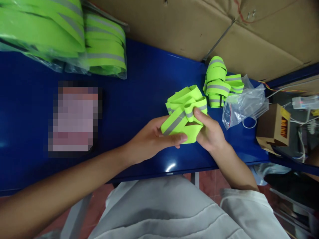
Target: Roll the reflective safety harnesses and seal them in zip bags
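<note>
A bundle of neon yellow-green reflective strap with a grey stripe is held between my two hands, above the blue table. My left hand grips its lower left part, thumb lying across the front. On the right side, my right hand pinches a folded loop of the strap with the thumb on top. Fingers behind the bundle are mostly hidden. Just beyond my right hand lies a pile of similar reflective straps, loosely looped, touching a clear plastic bag.
Bagged rolls of the same strap stand at the back left. A blurred-out flat object lies on the blue table. Brown cardboard lines the back. An open small carton and white cables sit at the right.
</note>
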`<action>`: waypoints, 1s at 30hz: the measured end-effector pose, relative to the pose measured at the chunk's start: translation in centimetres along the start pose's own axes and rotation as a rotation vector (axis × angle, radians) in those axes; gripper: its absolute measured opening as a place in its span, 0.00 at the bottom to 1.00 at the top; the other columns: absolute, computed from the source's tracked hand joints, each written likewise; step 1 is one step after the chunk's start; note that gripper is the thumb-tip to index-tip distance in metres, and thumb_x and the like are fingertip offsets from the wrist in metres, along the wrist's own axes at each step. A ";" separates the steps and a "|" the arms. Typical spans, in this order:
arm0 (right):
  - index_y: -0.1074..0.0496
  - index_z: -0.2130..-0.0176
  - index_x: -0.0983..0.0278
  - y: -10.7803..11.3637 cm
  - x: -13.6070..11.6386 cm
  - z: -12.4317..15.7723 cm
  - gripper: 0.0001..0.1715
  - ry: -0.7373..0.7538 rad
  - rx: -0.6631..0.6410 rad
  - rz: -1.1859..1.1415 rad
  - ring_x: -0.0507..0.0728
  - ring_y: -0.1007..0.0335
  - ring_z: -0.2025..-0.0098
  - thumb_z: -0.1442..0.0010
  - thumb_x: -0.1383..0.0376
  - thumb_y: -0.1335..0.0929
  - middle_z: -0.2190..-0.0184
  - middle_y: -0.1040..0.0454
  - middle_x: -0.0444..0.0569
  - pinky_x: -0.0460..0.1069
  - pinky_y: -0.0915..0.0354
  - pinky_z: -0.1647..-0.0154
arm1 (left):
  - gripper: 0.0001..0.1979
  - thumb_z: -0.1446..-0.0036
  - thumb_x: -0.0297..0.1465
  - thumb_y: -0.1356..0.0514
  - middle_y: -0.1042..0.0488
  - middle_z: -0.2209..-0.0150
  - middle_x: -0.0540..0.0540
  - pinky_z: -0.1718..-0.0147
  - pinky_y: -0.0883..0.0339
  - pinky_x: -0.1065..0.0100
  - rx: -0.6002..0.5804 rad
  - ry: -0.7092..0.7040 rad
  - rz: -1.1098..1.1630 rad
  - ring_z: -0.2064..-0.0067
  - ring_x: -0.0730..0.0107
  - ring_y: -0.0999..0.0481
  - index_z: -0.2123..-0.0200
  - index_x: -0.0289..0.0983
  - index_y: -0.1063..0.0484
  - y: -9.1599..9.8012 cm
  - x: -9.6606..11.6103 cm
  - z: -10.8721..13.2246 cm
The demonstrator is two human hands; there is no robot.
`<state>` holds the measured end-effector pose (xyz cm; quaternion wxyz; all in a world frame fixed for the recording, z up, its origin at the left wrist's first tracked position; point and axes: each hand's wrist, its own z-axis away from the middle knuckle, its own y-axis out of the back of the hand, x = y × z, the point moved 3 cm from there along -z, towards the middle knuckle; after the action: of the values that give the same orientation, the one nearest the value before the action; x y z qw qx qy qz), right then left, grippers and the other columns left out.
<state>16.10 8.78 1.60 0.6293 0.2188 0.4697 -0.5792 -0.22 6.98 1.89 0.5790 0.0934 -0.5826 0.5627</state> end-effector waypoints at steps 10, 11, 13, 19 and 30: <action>0.21 0.47 0.60 -0.4 0.6 -0.2 0.25 0.135 0.149 -0.059 0.62 0.19 0.49 0.39 0.51 0.24 0.51 0.17 0.47 0.55 0.22 0.48 | 0.10 0.40 0.37 0.35 0.22 0.70 0.51 0.70 0.35 0.71 0.068 -0.105 -0.522 0.69 0.72 0.25 0.65 0.35 0.25 0.0 0.1 0.7; 0.22 0.46 0.60 -0.3 0.6 -0.2 0.26 0.140 0.156 -0.054 0.62 0.19 0.48 0.39 0.52 0.24 0.50 0.17 0.47 0.56 0.23 0.46 | 0.10 0.40 0.36 0.36 0.23 0.71 0.51 0.72 0.38 0.71 0.091 -0.117 -0.651 0.70 0.72 0.27 0.66 0.35 0.25 0.1 0.4 0.8; 0.23 0.44 0.59 -0.1 0.4 -0.2 0.28 0.153 0.164 -0.018 0.63 0.20 0.47 0.40 0.52 0.24 0.50 0.17 0.47 0.57 0.24 0.43 | 0.09 0.39 0.36 0.37 0.26 0.74 0.53 0.73 0.42 0.70 0.157 -0.155 -0.878 0.73 0.74 0.30 0.67 0.36 0.26 0.4 1.1 1.0; 0.22 0.44 0.58 0.4 -0.3 0.2 0.29 0.203 0.145 0.144 0.63 0.22 0.43 0.42 0.52 0.22 0.49 0.18 0.45 0.57 0.25 0.41 | 0.13 0.38 0.42 0.37 0.25 0.71 0.53 0.72 0.41 0.69 0.130 -0.057 -1.040 0.72 0.71 0.29 0.61 0.38 0.24 0.8 1.7 0.8; 0.21 0.49 0.60 0.5 -2.3 1.5 0.24 0.163 -0.135 0.555 0.60 0.20 0.57 0.42 0.54 0.22 0.55 0.18 0.46 0.53 0.23 0.57 | 0.50 0.54 0.46 0.24 0.35 0.33 0.41 0.42 0.30 0.58 0.132 -0.265 -0.559 0.34 0.51 0.32 0.31 0.46 0.41 2.4 3.2 0.5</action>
<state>17.38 8.87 4.07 0.7371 0.3423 0.4783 -0.3328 -3.27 9.18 3.22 0.6231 0.3598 -0.5668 0.4012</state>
